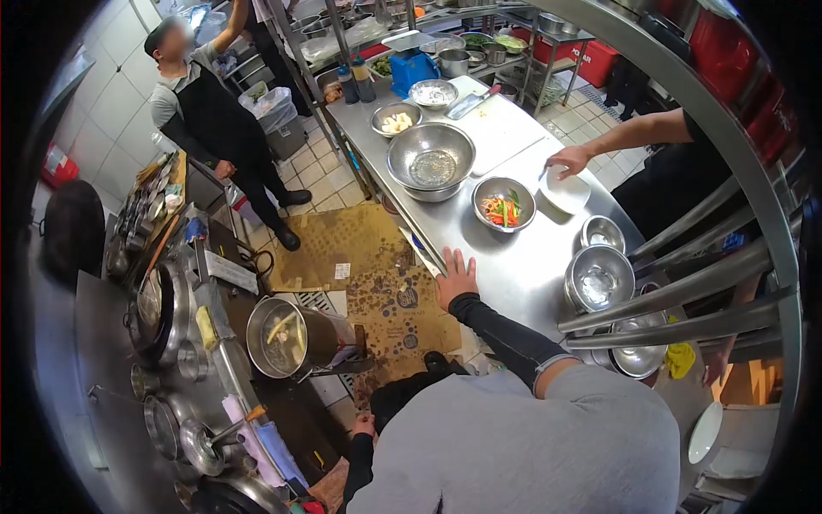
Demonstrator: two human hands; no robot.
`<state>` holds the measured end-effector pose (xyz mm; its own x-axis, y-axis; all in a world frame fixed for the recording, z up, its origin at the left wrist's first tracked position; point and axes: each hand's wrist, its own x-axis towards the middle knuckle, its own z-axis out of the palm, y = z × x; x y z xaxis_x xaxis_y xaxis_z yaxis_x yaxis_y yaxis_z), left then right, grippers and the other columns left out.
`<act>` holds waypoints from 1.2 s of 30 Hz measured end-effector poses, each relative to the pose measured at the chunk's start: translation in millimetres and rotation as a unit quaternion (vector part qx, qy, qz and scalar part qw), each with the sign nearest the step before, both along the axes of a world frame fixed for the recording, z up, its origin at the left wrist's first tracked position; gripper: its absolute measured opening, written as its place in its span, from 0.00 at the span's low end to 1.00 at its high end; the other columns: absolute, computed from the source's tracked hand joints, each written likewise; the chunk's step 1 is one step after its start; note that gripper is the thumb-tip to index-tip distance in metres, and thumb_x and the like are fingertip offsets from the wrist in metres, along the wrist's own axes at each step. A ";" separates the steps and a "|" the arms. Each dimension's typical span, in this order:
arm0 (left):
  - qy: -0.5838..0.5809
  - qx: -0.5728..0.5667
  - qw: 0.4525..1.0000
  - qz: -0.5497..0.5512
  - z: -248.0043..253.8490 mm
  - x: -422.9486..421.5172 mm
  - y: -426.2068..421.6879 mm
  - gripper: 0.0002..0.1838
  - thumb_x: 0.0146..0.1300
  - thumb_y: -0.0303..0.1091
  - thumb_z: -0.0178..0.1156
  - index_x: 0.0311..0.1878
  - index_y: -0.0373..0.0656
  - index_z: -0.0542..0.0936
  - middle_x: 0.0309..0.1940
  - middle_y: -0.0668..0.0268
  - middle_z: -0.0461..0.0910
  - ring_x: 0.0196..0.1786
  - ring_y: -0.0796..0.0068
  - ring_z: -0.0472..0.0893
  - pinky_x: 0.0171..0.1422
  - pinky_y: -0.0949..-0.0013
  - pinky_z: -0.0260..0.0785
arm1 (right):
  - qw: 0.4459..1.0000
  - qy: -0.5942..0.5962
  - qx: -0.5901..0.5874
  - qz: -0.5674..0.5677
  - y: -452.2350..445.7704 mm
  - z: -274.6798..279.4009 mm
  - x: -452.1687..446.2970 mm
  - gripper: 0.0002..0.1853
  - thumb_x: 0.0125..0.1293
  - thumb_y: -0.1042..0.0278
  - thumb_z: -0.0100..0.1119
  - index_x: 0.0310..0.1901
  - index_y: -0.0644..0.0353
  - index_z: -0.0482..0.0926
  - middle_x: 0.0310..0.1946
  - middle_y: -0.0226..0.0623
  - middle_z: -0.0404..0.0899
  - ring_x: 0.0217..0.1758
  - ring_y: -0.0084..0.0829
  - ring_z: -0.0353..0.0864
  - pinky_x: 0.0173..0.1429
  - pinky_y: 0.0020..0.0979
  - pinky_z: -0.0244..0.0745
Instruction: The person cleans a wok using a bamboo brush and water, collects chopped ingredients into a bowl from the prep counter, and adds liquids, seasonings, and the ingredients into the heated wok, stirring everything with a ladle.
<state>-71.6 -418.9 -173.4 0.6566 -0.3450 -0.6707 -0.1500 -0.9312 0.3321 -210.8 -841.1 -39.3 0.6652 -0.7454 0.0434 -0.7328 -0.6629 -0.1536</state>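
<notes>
My right hand point(457, 279), in a dark sleeve, lies with its fingers spread on the edge of the steel table point(505, 283). Close by is a steel bowl point(526, 224) of orange and green vegetable strips point(503, 209). Behind that bowl sits a larger steel mixing bowl point(431, 161). My left hand point(364, 423) hangs low beside my dark clothing with its fingers curled; whatever may be in it is hidden. To its upper left stands a deep steel pot point(276, 337) with liquid and pale pieces inside.
Across the table a co-worker's hand point(568, 161) touches a white bowl point(567, 194). Steel bowls point(599, 278) stand at right under metal rails point(676, 291). A cooking range with pans point(163, 427) runs along the left. Another person point(224, 120) stands beyond cardboard point(330, 236) on the floor.
</notes>
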 end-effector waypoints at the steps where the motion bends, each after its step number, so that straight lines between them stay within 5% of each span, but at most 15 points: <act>1: 0.000 0.002 1.000 0.000 2.9 0.4 -2.8 0.14 0.55 0.41 0.56 0.37 0.39 0.75 0.33 0.57 0.77 0.37 0.62 0.76 0.45 0.65 0.67 | 1.000 0.000 0.002 0.000 0.1 0.1 -0.8 0.11 0.51 0.60 0.52 0.32 0.56 0.77 0.65 0.49 0.42 0.67 0.50 0.40 0.63 0.58 0.37; 6: 0.013 -0.096 0.994 0.052 38.8 -5.9 -18.2 0.16 0.54 0.43 0.57 0.33 0.38 0.76 0.30 0.56 0.77 0.35 0.62 0.77 0.43 0.63 0.67 | 0.999 -0.026 0.020 0.008 -0.6 0.6 -4.5 0.11 0.50 0.60 0.53 0.32 0.55 0.77 0.65 0.47 0.42 0.68 0.48 0.39 0.64 0.57 0.37; 12: -0.023 0.008 0.998 -0.052 13.7 -4.5 4.1 0.22 0.51 0.52 0.56 0.25 0.38 0.78 0.24 0.54 0.77 0.33 0.58 0.78 0.42 0.62 0.67 | 0.999 -0.038 0.015 -0.004 -1.0 -1.0 -2.0 0.10 0.50 0.60 0.53 0.32 0.54 0.77 0.65 0.47 0.43 0.68 0.47 0.40 0.64 0.56 0.37; 14: 0.000 0.032 0.999 -0.044 15.5 -5.3 6.3 0.19 0.54 0.49 0.55 0.28 0.39 0.77 0.27 0.55 0.78 0.35 0.58 0.78 0.42 0.63 0.68 | 0.999 -0.042 0.016 -0.002 -1.7 -3.5 -1.4 0.10 0.50 0.60 0.53 0.32 0.54 0.77 0.65 0.46 0.44 0.68 0.47 0.41 0.64 0.56 0.37; 19: -0.008 -0.186 0.983 0.000 -32.9 -7.0 36.0 0.07 0.58 0.35 0.54 0.34 0.43 0.76 0.33 0.62 0.79 0.37 0.67 0.78 0.42 0.68 0.68 | 0.998 -0.052 0.017 -0.003 -1.7 -3.6 -3.7 0.10 0.50 0.60 0.53 0.32 0.54 0.77 0.64 0.45 0.45 0.68 0.46 0.41 0.64 0.56 0.38; 22: 0.002 -0.096 0.995 0.014 4.4 -16.6 15.8 0.06 0.58 0.33 0.54 0.35 0.44 0.76 0.32 0.64 0.79 0.37 0.71 0.77 0.43 0.70 0.68 | 0.998 -0.058 0.015 -0.002 -1.8 -2.6 -5.2 0.10 0.49 0.61 0.53 0.31 0.55 0.77 0.64 0.45 0.46 0.67 0.46 0.42 0.64 0.56 0.38; 29: 0.047 -0.100 0.993 0.037 3.7 -6.2 2.5 0.08 0.58 0.35 0.53 0.37 0.42 0.76 0.32 0.62 0.78 0.37 0.71 0.77 0.44 0.71 0.68 | 0.996 -0.088 0.012 -0.002 -2.1 -3.4 -5.9 0.09 0.49 0.61 0.53 0.29 0.56 0.77 0.64 0.45 0.47 0.67 0.45 0.43 0.64 0.55 0.39; 32: 0.031 -0.078 0.996 0.000 15.0 -5.3 -5.9 0.09 0.59 0.36 0.53 0.36 0.41 0.77 0.32 0.62 0.78 0.37 0.72 0.77 0.43 0.71 0.68 | 0.997 -0.074 0.021 -0.008 -2.9 -5.4 -4.5 0.10 0.49 0.62 0.53 0.32 0.56 0.77 0.64 0.44 0.47 0.67 0.45 0.43 0.63 0.55 0.40; 35: 0.043 -0.105 0.993 -0.011 12.6 -2.0 -6.6 0.10 0.58 0.36 0.53 0.36 0.40 0.76 0.31 0.62 0.78 0.36 0.72 0.77 0.42 0.71 0.68 | 0.997 -0.074 0.002 -0.021 -4.0 -10.0 -2.8 0.19 0.50 0.61 0.52 0.46 0.52 0.73 0.63 0.43 0.50 0.67 0.43 0.43 0.64 0.55 0.37; 36: 0.034 -0.103 0.994 -0.006 11.9 -1.9 -6.5 0.09 0.58 0.36 0.54 0.36 0.40 0.77 0.31 0.62 0.78 0.36 0.72 0.77 0.42 0.71 0.68 | 0.994 -0.108 -0.003 -0.032 -5.6 -8.8 -2.3 0.23 0.51 0.62 0.52 0.52 0.49 0.67 0.62 0.44 0.52 0.65 0.42 0.51 0.62 0.52 0.45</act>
